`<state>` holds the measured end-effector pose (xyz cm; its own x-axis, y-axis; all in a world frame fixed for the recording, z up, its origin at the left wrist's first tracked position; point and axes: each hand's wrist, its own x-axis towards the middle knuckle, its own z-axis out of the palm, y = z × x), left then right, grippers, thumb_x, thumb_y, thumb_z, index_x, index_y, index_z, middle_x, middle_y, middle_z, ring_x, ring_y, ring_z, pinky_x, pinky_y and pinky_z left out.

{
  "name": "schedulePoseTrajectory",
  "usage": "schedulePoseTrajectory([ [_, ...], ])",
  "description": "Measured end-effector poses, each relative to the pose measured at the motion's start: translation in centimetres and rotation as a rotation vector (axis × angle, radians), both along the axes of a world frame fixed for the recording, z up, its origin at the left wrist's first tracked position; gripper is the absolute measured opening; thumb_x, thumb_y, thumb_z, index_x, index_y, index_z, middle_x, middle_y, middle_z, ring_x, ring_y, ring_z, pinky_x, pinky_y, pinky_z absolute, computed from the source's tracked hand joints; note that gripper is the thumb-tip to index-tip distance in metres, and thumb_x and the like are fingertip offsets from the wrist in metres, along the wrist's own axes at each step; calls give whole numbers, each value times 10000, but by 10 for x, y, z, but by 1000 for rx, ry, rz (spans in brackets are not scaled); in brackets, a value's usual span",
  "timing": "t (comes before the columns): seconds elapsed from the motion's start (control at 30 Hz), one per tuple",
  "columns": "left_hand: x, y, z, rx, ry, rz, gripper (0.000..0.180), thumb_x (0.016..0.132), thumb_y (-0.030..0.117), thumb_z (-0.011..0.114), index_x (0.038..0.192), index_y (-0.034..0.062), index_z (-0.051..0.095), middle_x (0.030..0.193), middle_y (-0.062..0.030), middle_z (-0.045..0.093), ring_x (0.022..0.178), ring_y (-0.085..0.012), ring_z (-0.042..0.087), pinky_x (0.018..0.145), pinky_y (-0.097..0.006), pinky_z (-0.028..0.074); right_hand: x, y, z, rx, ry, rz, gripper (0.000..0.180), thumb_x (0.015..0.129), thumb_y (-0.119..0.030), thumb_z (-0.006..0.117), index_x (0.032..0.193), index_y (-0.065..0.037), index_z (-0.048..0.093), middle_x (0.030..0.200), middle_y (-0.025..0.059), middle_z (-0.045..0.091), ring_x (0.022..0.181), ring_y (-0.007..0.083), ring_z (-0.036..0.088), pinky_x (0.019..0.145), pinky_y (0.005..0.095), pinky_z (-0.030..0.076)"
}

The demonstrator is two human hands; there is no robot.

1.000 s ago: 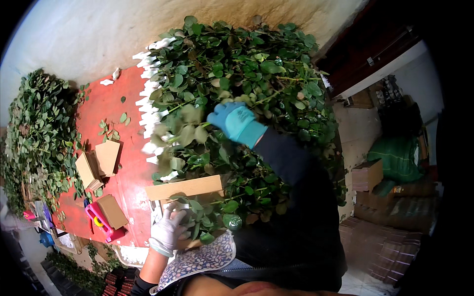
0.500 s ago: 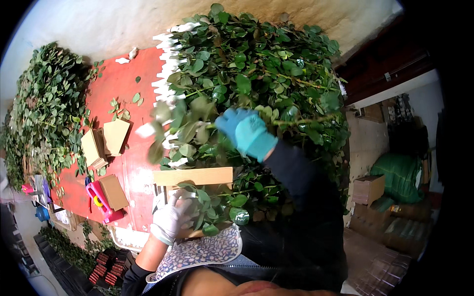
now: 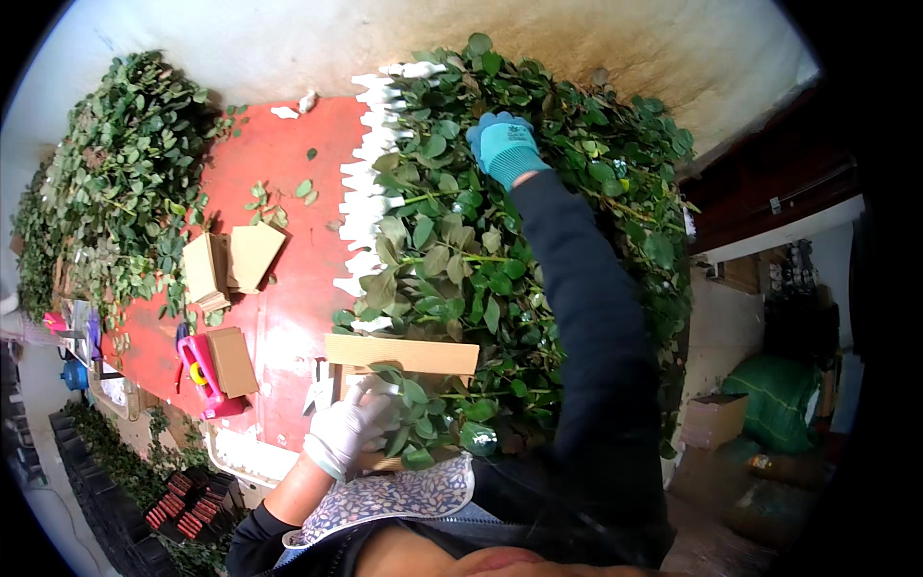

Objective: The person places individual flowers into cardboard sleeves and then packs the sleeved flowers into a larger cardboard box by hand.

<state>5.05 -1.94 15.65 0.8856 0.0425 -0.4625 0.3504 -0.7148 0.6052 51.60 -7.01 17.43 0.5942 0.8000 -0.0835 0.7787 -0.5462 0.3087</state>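
My left hand (image 3: 348,433), in a white glove, is closed around a small bunch of leafy stems (image 3: 419,415) in a cardboard-sided holder (image 3: 404,353) close to my body. What lies under its fingers is hidden. My right hand (image 3: 506,149), in a blue-green glove, reaches over the far part of a big pile of leafy stems (image 3: 500,279). Its fingers are bent down into the leaves, and what they grip does not show. White sleeves (image 3: 363,207) cover the stem ends along the pile's left side.
On the red table (image 3: 288,231) lie brown card pieces (image 3: 253,258), a pink tool (image 3: 199,370) and loose leaves. Another leafy heap (image 3: 125,183) stands at the left. A pale wall (image 3: 308,48) closes the far side. A green sack (image 3: 774,394) and a box sit at the right.
My right hand has moved away from me to the far part of the pile. The blurred stem with a white end beside it now lies still. My left hand stays at the holder.
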Motion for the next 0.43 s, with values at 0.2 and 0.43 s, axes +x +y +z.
schedulePoseTrajectory([
  [0.2, 4, 1, 6, 157, -154, -21, 353, 798, 70, 694, 1145, 130, 669, 1238, -71, 567, 986, -263, 618, 771, -338, 542, 34, 35, -58, -232, 217, -346, 376, 931, -328, 593, 1271, -167, 602, 1348, 136, 489, 1254, 369, 472, 953, 594, 450],
  [0.43, -21, -6, -54, -593, -1, 393, 310, 943, 94, 555, 1253, 97, 549, 955, -76, 579, 629, -111, 543, 535, -251, 477, 2, -24, -49, 110, 413, -195, 227, 834, -282, 688, 1018, -151, 708, 1105, 154, 600, 990, 300, 643, 850, 481, 513],
])
